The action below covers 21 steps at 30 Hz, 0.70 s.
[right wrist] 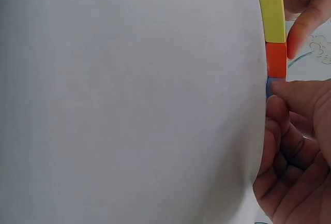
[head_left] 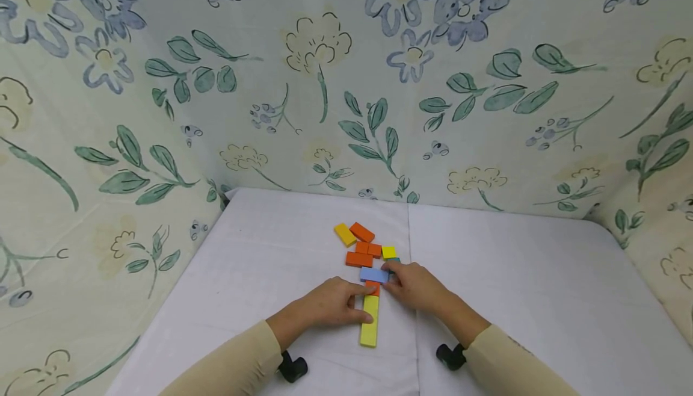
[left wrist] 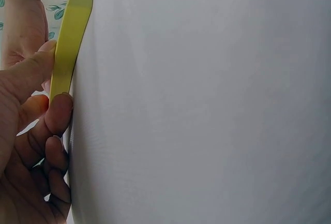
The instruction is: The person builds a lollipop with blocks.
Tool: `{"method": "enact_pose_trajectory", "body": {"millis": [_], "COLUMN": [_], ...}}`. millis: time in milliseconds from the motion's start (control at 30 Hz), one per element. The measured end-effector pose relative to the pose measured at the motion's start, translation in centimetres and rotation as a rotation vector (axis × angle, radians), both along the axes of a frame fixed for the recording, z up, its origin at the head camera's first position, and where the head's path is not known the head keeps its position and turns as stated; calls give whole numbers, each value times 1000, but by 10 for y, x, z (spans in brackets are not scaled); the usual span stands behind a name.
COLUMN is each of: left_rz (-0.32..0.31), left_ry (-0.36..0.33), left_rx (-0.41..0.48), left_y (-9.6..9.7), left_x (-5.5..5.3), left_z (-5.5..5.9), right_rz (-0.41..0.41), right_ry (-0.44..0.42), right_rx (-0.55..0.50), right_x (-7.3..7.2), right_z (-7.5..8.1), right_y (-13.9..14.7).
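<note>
In the head view a long yellow block (head_left: 369, 337) lies lengthwise, with a small orange block (head_left: 372, 284) at its far end. A light blue block (head_left: 372, 274) lies crosswise beyond the orange one. My left hand (head_left: 338, 303) rests its index fingertip on the orange block and its thumb on the yellow block. With thumb and index finger my right hand (head_left: 414, 284) pinches the blue block's right end. The right wrist view shows the yellow, orange and blue blocks end against side in a row, partly covered by the right fingers.
Beyond the blue block lie several orange blocks (head_left: 359, 259), a yellow-orange block (head_left: 344, 235) and a small yellow block (head_left: 388, 252). A teal block (head_left: 395, 260) shows partly behind the right hand. All are on a white cloth-covered table (head_left: 260, 239), with floral fabric (head_left: 319, 95) around it.
</note>
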<state>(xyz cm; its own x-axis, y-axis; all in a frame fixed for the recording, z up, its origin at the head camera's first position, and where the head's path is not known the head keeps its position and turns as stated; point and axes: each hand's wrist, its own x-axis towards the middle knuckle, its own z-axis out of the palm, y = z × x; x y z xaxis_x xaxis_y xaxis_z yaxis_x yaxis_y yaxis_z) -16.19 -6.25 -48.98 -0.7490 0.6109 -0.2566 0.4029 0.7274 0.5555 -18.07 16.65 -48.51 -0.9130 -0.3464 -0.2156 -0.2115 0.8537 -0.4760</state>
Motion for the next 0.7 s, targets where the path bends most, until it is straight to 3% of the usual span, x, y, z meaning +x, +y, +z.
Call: {"method": "enact_pose_trajectory", "body": {"millis": [700], "left_rz": [-1], "left_ry": [-21], "left_rx": [-10], "left_y": [0], "left_x": [0], "left_z": [1], "right_rz": [29], "right_ry": [14], "right_rx": [26], "right_x": [0], "right_z": [-1], "right_y": [0]}}
